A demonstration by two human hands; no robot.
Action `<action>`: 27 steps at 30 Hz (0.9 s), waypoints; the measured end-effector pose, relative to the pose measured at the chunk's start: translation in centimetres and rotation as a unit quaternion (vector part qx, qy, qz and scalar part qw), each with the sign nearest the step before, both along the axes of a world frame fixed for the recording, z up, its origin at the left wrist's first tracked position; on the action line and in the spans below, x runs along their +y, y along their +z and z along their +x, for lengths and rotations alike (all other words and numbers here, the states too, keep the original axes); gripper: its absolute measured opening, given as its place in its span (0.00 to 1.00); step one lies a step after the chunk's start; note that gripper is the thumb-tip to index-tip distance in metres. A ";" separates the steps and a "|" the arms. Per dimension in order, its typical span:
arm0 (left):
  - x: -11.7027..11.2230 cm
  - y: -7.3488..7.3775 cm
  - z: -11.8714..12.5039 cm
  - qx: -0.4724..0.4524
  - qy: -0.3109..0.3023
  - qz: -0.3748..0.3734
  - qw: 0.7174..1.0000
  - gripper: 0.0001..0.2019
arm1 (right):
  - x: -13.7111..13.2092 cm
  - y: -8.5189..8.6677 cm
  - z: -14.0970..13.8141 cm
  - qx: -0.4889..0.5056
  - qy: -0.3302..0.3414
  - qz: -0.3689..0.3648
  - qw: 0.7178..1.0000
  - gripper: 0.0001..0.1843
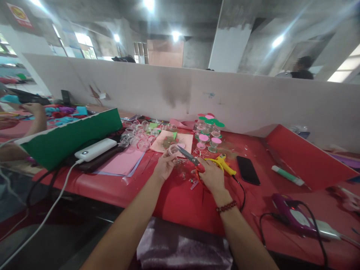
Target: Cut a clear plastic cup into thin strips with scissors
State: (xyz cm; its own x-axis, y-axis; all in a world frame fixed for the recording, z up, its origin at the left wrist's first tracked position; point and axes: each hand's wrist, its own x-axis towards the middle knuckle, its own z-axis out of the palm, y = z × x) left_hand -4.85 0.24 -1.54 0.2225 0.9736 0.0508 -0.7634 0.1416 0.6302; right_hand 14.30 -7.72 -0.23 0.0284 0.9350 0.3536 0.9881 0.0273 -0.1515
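Observation:
My left hand (165,165) pinches a small clear plastic cup (173,150) above the red table. My right hand (211,175) is wrapped round the red handles of a pair of scissors (188,155), whose blades reach toward the cup. The blade tips are right at the cup's rim; whether they touch it I cannot tell. Beneath the cup lies a pale sheet (186,141) with a brownish patch and a green scrap on it. Just past my right hand lies a yellow glue gun (225,165), its black cord running down the table.
Clear cups (140,137) are heaped at the back left, and stacked cups with pink discs (216,141) stand behind the scissors. A black phone (248,170) and a glue stick (287,175) lie right. A white power bank (96,149) rests beside a green divider (75,137). Another person's hand (35,109) shows left.

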 end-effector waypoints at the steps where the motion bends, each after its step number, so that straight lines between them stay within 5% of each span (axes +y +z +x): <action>1: 0.0 0.0 0.0 -0.002 -0.001 -0.004 1.000 0.24 | 0.0 0.0 0.0 0.001 0.000 -0.003 1.000 0.24; 18: -0.3 1.6 -0.1 -0.036 0.033 -0.125 0.991 0.13 | -0.1 0.1 0.0 0.017 0.031 -0.015 0.999 0.25; 27: 0.0 1.3 -0.2 -0.052 0.019 -0.118 0.991 0.14 | -0.2 0.6 0.0 0.054 0.001 -0.012 0.998 0.23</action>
State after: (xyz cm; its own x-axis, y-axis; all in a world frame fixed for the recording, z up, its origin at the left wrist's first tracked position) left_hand -5.07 0.22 -0.24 0.1920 0.9684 -0.1594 -0.8302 0.2468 0.4998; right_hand 14.28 -7.91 0.36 0.0629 0.9432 0.3261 0.9660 0.0245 -0.2572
